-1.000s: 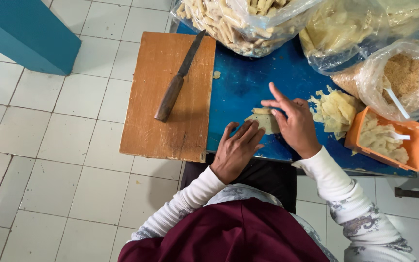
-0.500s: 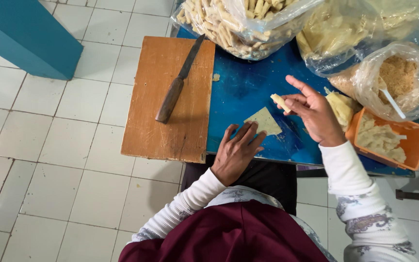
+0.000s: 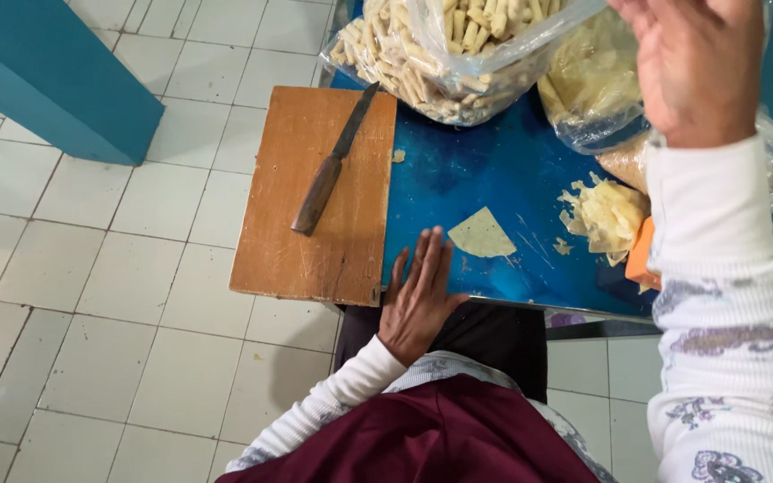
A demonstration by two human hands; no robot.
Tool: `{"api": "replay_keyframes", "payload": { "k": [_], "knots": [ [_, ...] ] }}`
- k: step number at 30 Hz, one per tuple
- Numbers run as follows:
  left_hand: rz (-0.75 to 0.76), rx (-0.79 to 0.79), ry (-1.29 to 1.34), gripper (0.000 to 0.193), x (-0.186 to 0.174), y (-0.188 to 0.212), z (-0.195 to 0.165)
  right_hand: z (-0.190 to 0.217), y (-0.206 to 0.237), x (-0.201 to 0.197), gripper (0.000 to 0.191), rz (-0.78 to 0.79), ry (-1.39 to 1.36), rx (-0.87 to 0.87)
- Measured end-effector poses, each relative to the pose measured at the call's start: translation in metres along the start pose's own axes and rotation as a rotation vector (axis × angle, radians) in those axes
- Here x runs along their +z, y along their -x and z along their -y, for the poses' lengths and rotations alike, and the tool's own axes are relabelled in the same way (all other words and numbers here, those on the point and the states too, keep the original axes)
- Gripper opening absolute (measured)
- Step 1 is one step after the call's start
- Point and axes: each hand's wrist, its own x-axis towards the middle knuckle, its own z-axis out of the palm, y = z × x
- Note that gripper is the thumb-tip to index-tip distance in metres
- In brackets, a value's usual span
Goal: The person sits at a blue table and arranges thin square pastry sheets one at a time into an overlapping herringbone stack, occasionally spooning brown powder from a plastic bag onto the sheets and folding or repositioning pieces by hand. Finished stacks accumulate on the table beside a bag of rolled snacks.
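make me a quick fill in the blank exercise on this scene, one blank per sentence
1. The knife lies on the wooden ____.
2. The left hand rests flat at the near edge of the ____ table.
3. The single pastry wrapper lying flat near the left hand has a roughly ____ shape.
4. The clear bag at the far edge holds many rolled ____.

Missing words: board; blue; triangular; sticks

Blue table (image 3: pixel 494 170), brown cutting board (image 3: pixel 315 192) — pale yellow wrapper (image 3: pixel 482 235), white floor tiles (image 3: pixel 91 295)

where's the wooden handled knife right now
In the head view, the wooden-handled knife lies diagonally on the brown wooden cutting board, left of the blue table.
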Motion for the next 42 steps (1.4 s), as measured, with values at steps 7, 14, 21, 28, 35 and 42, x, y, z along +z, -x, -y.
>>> {"api": "replay_keyframes", "payload": {
  "k": [7,14,21,28,35,42],
  "knots": [
    [-0.011,0.139,-0.01,0.09,0.001,0.021,0.0,0.027,0.08,0.001,0.033,-0.213,0.114,0.193],
    [0.08,0.364,0.012,0.09,0.015,0.009,-0.026,0.038,0.145,-0.033,0.034,-0.388,0.161,0.237],
    [0.144,0.395,0.023,0.091,0.048,-0.037,-0.071,0.044,0.169,-0.067,0.028,-0.46,0.431,0.27],
    [0.093,0.361,0.119,0.012,0.079,-0.104,-0.09,0.012,0.191,-0.122,0.006,-0.27,1.391,0.193],
    [-0.149,0.37,0.235,0.029,0.069,-0.122,-0.1,-0.031,0.213,-0.151,0.015,-0.132,1.872,0.394],
    [-0.102,0.3,0.261,0.024,0.053,-0.117,-0.084,-0.025,0.226,-0.153,0.007,-0.163,1.928,0.261]
  ]
}}
